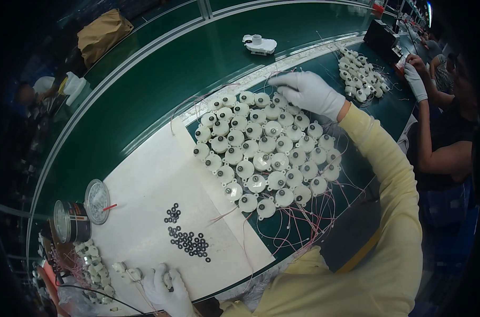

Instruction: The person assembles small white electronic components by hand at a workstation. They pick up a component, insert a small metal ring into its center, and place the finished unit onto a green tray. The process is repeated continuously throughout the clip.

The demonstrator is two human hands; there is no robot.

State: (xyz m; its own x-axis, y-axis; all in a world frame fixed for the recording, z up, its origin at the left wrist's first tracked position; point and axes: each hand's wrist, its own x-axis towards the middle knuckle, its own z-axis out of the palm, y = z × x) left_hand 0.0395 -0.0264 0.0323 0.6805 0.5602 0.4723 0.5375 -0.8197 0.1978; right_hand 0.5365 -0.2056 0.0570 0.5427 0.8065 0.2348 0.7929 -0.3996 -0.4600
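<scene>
In the head view, my white-gloved left hand (168, 293) was at the near edge of a smooth white sheet (139, 211), its fingers closed around a small, round, off-white plastic housing (168, 281). Two similar pale pieces (128, 273) lay just left of it. My white-gloved right hand (314, 92) was at the far edge of a broad cluster of round, cream-white plastic housings with dark centres (266, 143) on the dark green counter (352, 174); its fingers pointed left, and I could not tell whether they gripped anything. Small black rings (187, 240) lay loose on the sheet.
</scene>
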